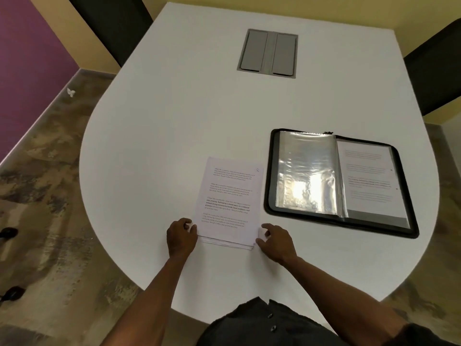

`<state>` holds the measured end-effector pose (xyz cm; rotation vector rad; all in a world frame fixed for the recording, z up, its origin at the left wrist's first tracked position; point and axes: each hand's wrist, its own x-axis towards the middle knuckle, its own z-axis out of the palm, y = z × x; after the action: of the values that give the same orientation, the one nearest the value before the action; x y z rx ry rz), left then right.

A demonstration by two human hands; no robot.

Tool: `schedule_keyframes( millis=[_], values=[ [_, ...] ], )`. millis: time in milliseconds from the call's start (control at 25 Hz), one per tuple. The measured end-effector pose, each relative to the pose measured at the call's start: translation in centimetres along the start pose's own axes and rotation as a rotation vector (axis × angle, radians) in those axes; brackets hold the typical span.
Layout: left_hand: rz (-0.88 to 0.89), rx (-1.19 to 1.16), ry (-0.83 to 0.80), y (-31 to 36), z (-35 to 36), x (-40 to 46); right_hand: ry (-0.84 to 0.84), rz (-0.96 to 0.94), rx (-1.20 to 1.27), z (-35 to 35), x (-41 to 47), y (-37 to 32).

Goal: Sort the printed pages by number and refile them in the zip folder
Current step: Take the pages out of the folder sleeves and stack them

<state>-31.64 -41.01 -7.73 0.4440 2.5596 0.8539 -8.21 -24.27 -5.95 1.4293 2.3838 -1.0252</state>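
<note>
We find the broadest open stretch of the counter (162, 121) to the left of and beyond the stack of pages (228, 203), running up to the grey flap panel (268, 53) set flush in the top. On the right the open zip folder (341, 182) lies just beside the stack, leaving only a narrow lane between them. Our left hand (180, 237) and right hand (275, 242) flank the stack's near corners. Dark chairs (434, 71) crowd the far edges.

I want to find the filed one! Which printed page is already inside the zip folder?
The printed page in the right half of the open zip folder, under a clear sleeve. The other pages form a loose stack on the table, held by both hands.
</note>
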Motion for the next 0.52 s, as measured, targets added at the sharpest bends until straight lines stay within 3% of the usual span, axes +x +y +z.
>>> schedule_keyframes(
  millis=[240, 520],
  values=[
    [0.137, -0.02, 0.008, 2.9, 1.0, -1.7, 0.201, 0.169, 0.15, -4.2, -1.9, 6.3],
    [0.398, -0.062, -0.128, 11.6, 6.7, -4.2, 0.454, 0.275, 0.253, -11.3, -3.3, 13.9]
  ],
)
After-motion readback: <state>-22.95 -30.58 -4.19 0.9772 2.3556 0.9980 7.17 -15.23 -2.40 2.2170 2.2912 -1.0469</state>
